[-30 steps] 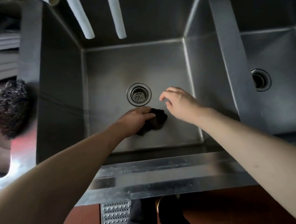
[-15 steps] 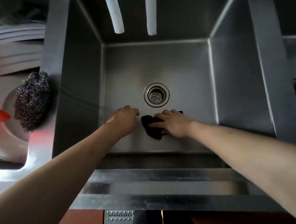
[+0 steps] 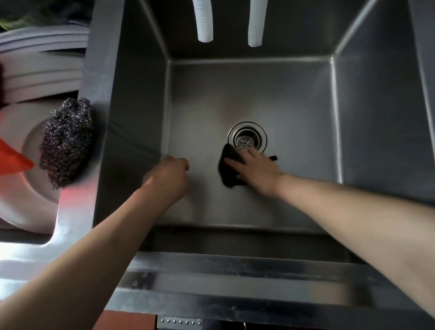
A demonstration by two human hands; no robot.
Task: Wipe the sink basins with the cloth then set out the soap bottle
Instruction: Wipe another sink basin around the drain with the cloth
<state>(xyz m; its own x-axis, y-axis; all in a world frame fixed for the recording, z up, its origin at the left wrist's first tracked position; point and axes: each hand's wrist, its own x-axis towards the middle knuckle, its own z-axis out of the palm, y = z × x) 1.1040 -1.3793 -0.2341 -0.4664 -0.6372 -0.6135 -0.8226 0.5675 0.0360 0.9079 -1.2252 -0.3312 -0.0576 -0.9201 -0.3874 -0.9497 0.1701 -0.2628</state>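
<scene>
Black cloth: shifted up against drain | right hand: fingers flat, pressing cloth | left hand: moved leftward, fingers curled, empty

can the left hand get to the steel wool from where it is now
Probably yes. The left hand holds nothing and sits low in the basin; the steel wool rests on the rim to its left, so only the basin wall needs clearing.

Right hand flat, fingers spread; left hand seemingly curled, empty.
</scene>
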